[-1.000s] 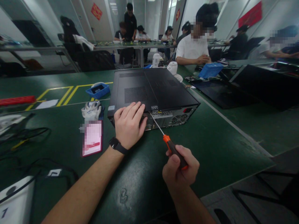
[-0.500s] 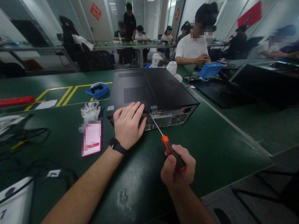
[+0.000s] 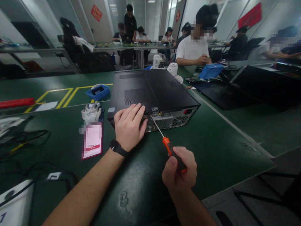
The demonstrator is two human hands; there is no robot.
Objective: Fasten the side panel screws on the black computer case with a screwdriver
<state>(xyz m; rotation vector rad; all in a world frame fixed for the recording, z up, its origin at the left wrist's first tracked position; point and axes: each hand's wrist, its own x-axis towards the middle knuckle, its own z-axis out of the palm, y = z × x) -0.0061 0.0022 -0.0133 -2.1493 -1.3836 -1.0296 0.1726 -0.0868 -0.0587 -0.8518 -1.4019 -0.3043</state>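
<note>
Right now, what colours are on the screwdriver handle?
The screwdriver handle is orange and dark grey-brown, clearest in the head view.

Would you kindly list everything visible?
Computer: one, black, centre
Screwdriver: one, orange, at computer
Gloves: some, whitish, left
Framed device: one, pink, left
Boxes: two, blue, both sides
Devices: several, white, behind computer
Panels: some, black, right
Cables: several, black, left
Bar: one, red, left
Paper: one, white, left
Numbered object: one, white, bottom left
Tables: several, green, throughout
Chairs: several, black, background
Decorations: three, red, walls
People: several, mixed clothing, background
Watch: one, black, left wrist
Left hand: one, bare, on computer
Right hand: one, bare, around screwdriver
</note>
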